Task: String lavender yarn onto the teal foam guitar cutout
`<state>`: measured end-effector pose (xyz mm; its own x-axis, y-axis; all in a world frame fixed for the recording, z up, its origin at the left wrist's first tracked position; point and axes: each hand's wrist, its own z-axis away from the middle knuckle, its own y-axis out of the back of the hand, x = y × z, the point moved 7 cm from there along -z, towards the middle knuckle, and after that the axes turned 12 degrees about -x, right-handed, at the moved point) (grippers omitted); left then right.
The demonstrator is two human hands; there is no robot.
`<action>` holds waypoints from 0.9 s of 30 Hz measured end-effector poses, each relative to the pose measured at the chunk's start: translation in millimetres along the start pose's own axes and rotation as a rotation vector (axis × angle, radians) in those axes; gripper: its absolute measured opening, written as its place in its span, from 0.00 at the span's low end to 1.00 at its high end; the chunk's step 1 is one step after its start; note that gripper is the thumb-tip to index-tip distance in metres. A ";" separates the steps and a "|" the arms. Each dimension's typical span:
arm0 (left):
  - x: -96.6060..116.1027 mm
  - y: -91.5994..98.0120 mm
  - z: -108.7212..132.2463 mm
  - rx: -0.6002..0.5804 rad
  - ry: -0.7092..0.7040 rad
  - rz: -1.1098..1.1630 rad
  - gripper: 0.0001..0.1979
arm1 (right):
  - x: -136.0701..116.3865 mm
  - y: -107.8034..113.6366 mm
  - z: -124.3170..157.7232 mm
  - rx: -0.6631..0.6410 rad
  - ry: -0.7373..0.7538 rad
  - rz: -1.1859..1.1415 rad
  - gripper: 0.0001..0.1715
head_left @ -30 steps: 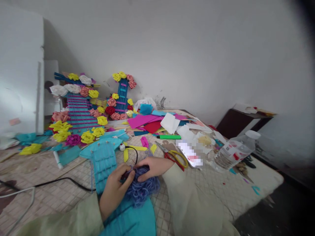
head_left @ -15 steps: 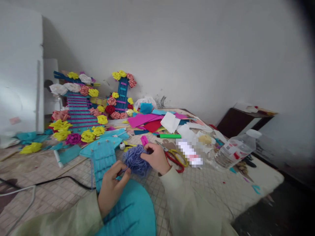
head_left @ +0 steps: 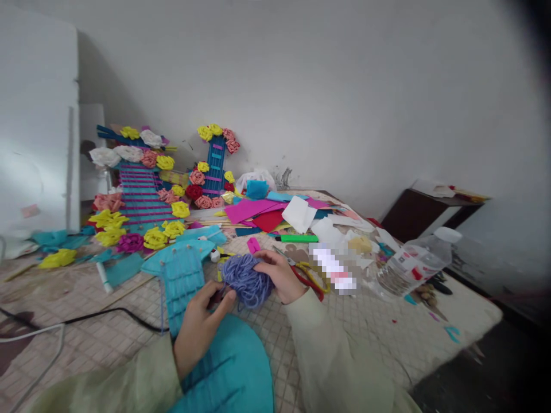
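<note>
A loose ball of purple yarn (head_left: 247, 281) rests on the table between my hands. My right hand (head_left: 282, 277) grips the ball from its right side, the fingers on top. My left hand (head_left: 204, 324) is closed at the ball's lower left, thumb and fingertips curled together on the yarn's edge; the exact strand is hard to see. Beneath my left hand and forearm lies a turquoise guitar-shaped piece (head_left: 249, 355), with a row of strands across its neck (head_left: 184, 281). A purple strand hangs along the neck's left edge.
Red-handled scissors (head_left: 307, 281) and a green marker (head_left: 299, 238) lie beyond my right hand. Coloured paper sheets (head_left: 245, 210) are piled behind. A clear plastic bottle (head_left: 408, 267) leans at right. Two flower-trimmed pieces (head_left: 140, 192) stand against the wall. A black cable (head_left: 116, 310) crosses at left.
The yarn ball has shifted slightly right and looks more spread out. My right hand has moved a little right with it, its fingers flatter over the yarn. My left hand stays close by.
</note>
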<state>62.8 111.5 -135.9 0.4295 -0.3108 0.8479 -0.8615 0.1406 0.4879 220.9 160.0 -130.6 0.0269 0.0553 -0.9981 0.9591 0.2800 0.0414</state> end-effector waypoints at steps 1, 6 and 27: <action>0.0 -0.7 -0.5 -0.004 0.008 0.004 0.12 | 0.4 -4.3 0.6 -0.030 -0.012 -0.031 0.16; -1.3 -2.9 0.4 -0.004 0.019 -0.004 0.12 | -1.9 -21.4 3.1 -0.204 -0.035 -0.047 0.22; -3.6 -8.4 3.1 -0.038 0.026 -0.043 0.11 | -25.3 32.9 5.6 0.229 0.101 0.725 0.11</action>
<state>67.7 108.4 -143.7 0.4732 -0.2926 0.8309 -0.8315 0.1633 0.5310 253.3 162.4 -104.2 0.6561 0.2402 -0.7154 0.7462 -0.0649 0.6626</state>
